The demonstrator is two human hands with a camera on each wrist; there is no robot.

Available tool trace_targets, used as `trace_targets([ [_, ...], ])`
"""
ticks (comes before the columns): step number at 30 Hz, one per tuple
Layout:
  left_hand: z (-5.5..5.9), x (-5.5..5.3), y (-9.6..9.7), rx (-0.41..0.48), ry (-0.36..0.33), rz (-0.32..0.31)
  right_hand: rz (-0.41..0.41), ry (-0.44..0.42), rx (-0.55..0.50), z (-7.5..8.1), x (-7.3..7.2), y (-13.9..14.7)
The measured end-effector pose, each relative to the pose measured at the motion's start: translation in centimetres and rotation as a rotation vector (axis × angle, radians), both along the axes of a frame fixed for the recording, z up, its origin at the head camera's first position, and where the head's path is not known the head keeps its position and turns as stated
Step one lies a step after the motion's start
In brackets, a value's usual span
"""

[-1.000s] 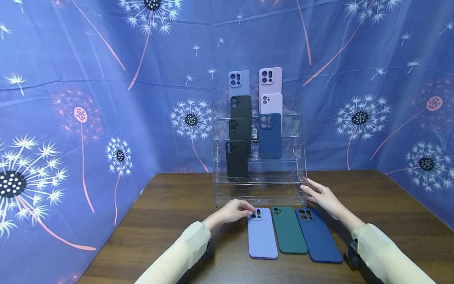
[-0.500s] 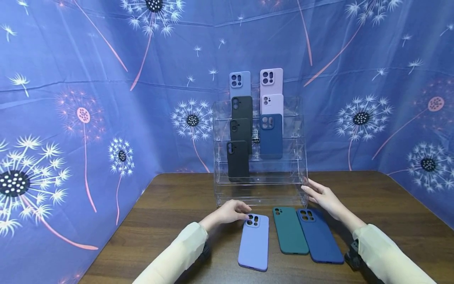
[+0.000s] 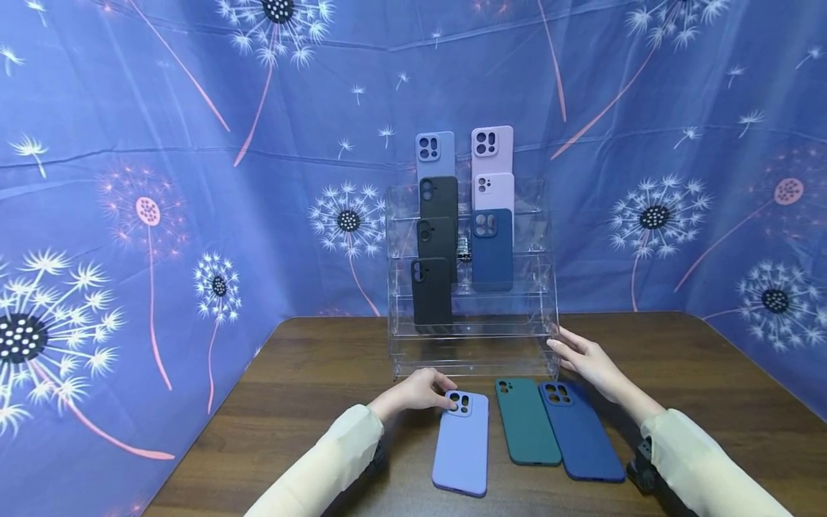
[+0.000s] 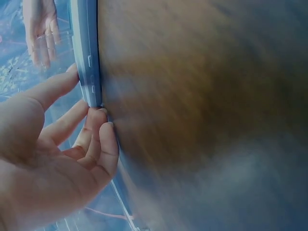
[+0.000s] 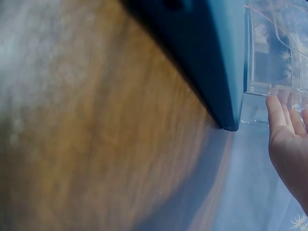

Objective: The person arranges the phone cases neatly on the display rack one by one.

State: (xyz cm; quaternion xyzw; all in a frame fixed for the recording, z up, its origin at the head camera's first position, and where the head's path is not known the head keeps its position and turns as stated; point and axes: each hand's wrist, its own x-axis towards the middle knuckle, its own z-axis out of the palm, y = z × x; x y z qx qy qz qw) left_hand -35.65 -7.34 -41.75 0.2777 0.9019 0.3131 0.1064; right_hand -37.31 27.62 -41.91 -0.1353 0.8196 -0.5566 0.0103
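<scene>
In the head view, my left hand (image 3: 416, 391) pinches the upper left corner of a lavender-blue phone case (image 3: 461, 449), which lies slightly slanted on the table. The left wrist view shows the thumb on one face of that case (image 4: 87, 48) and the fingertips at its end. My right hand (image 3: 584, 362) touches the right side of a clear stepped display stand (image 3: 491, 335). Its fingers are extended against the stand (image 5: 269, 53) in the right wrist view. Between the hands lie a green phone case (image 3: 526, 424) and a dark blue phone case (image 3: 584, 438), side by side.
Several phone cases stand on the tiers in two columns: a light blue one (image 3: 436, 156) and black ones, such as the lowest (image 3: 431, 293), on the left; pink ones (image 3: 492, 149) and a blue one (image 3: 492, 251) on the right. A patterned blue cloth (image 3: 323, 108) hangs behind the wooden table (image 3: 310, 373).
The lavender-blue case has slid left and toward the person, away from the green case, and turned slightly. My left thumb now reaches further onto its corner. The right hand stays at the stand.
</scene>
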Motion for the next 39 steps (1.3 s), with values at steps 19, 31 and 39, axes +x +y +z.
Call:
trace_targets([
  [19,0.3,0.6,0.3,0.132,-0.152,0.016,-0.004,-0.011,0.011,0.0,0.5,0.0],
  [31,0.7,0.3,0.4,0.398,-0.192,0.14,0.004,-0.005,0.006,-0.1,0.3,0.0],
  [39,2.0,0.3,0.2,0.47,-0.123,0.147,-0.009,-0.005,0.015,0.2,0.3,-0.1],
])
